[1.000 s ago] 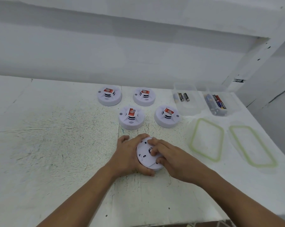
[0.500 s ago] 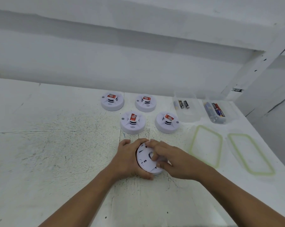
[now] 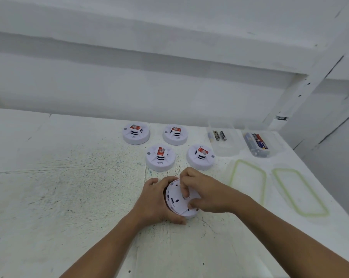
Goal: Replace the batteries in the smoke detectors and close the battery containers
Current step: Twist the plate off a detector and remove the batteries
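While the left hand (image 3: 151, 201) grips the smoke detector (image 3: 173, 192) on edge, its back faces the right hand (image 3: 205, 193), which apparently pinches it.

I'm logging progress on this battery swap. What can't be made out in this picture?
Head view only:
- Battery compartment of the held smoke detector: covered by the right hand; open or closed, cannot tell.
- Its front face: turned away, behind the left hand.
- Labels on the batteries in the clear containers: too small and blurred.
- Both arms: cut off by the bottom edge.
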